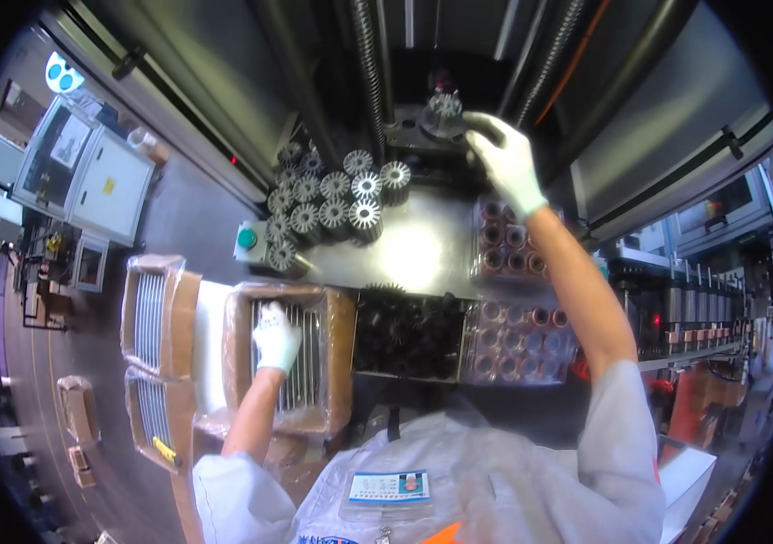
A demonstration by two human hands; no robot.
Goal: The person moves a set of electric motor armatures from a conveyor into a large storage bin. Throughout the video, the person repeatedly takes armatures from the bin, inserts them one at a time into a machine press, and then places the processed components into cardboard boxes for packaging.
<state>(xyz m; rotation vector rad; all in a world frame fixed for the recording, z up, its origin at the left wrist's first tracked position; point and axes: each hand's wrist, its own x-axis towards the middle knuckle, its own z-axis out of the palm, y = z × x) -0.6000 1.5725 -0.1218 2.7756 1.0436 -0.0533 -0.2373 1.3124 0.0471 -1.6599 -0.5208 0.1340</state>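
Observation:
My left hand (277,339), in a white glove, is over a plastic-lined cardboard box (341,363) of thin metal rods (307,367). Its fingers curl down among the rods' far ends; what they grip is hidden. Farther away, my right hand (508,165), also gloved, reaches into the machine with thumb and index finger apart. The fingertips are just right of a slotted metal core (445,106), which stands upright on a dark round fixture (442,127). Whether they touch the fixture I cannot tell.
Several slotted cores (333,214) stand grouped at the left of the metal table (432,213), beside a green button (246,238). A black bin (409,335) of dark parts sits between the rod box and clear trays (518,340) of copper-coloured rings. More rod boxes (185,317) stand left.

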